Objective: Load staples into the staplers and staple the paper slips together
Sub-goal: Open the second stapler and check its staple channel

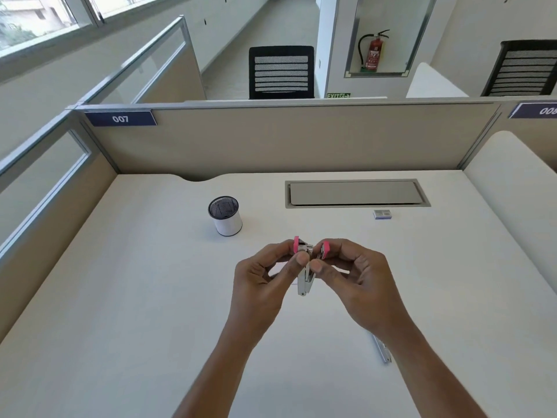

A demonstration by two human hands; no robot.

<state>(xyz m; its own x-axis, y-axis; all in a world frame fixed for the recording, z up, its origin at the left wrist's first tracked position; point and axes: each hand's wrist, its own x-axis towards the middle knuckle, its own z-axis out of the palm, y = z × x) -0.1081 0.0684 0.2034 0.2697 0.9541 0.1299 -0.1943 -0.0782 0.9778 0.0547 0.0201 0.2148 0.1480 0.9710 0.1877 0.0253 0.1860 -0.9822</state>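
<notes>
Above the desk [150, 297], left hand [259, 282] and right hand [358, 276] pinched the pink stapler [306, 260] splayed open, likely for loading staples.

Open desk [135, 297] at left and front; pen cup [225, 217] and staple box [382, 214] farther back, staple strip [382, 348] at right

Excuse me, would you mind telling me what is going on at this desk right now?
A person holds a pink stapler swung open above the white desk. The left hand pinches one pink end and the right hand pinches the other. A strip of staples lies on the desk by the right forearm, and a small box sits farther back. I cannot tell whether the stapler is loaded.
</notes>
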